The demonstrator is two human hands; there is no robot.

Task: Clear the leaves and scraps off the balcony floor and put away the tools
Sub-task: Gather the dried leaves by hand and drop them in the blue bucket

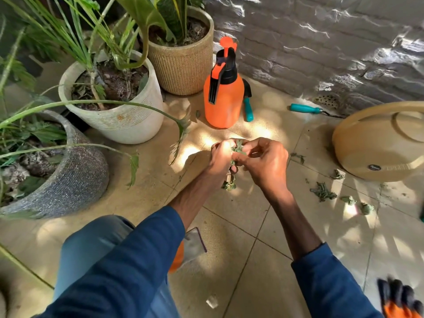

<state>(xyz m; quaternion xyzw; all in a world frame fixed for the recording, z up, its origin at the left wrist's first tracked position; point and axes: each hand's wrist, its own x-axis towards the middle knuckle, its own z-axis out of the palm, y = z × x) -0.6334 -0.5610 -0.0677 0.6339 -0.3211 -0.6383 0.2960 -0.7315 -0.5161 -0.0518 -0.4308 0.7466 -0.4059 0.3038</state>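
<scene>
Over the tiled balcony floor [241, 226], my left hand [221, 158] and my right hand [263, 162] meet around a bunch of green leaf scraps [236, 152]. Both hands curl their fingers on the bunch, and part of it hangs below my left hand [229, 184]. More leaf scraps [323, 191] lie scattered on the tiles to the right. An orange spray bottle [223, 97] stands just beyond my hands. One teal-handled tool [248, 109] lies beside the bottle, and another teal-handled tool [306, 109] lies near the wall.
Three potted plants stand at the left: a grey pot [75, 180], a white pot [128, 120] and a tan ribbed pot [183, 65]. A tan round container [376, 152] lies at the right. Black-and-orange gloves [399, 299] sit at the bottom right. A grey brick wall [321, 42] runs behind.
</scene>
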